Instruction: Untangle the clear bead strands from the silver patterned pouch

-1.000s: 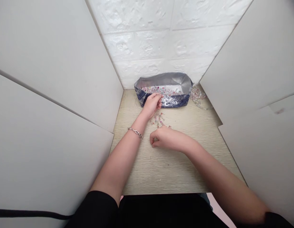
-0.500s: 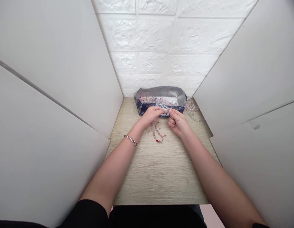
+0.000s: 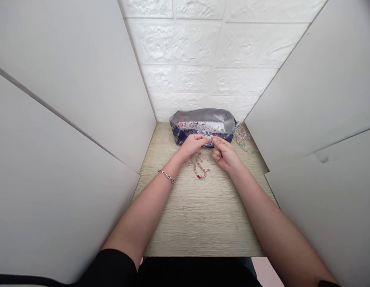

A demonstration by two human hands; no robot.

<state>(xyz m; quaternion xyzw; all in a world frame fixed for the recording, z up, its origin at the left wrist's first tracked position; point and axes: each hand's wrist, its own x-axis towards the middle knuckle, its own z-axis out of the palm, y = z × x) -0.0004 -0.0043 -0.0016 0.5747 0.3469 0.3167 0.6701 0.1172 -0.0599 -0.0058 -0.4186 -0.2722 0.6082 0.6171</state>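
A strand of pink, clear and red beads [image 3: 198,175] hangs or lies below my left hand [image 3: 193,145], whose fingers are pinched together in front of the container. Close to its fingertips, my right hand [image 3: 223,152] also pinches with thumb and forefinger, its other fingers curled. What lies between the fingertips is too small to make out. Just behind both hands stands an open dark blue container [image 3: 179,134] with a silvery inside, holding loose pink, red and clear beads [image 3: 192,126].
More bead strands [image 3: 241,137] lie right of the container on the pale wood-grain table [image 3: 199,223]. A white brick-patterned wall [image 3: 196,44] rises behind. Grey-white panels [image 3: 83,79] close in the left side, and similar ones [image 3: 307,91] the right.
The whole view has shifted very slightly. Both hands keep their pinched pose by the container, with the left fingertips a touch nearer the right ones.
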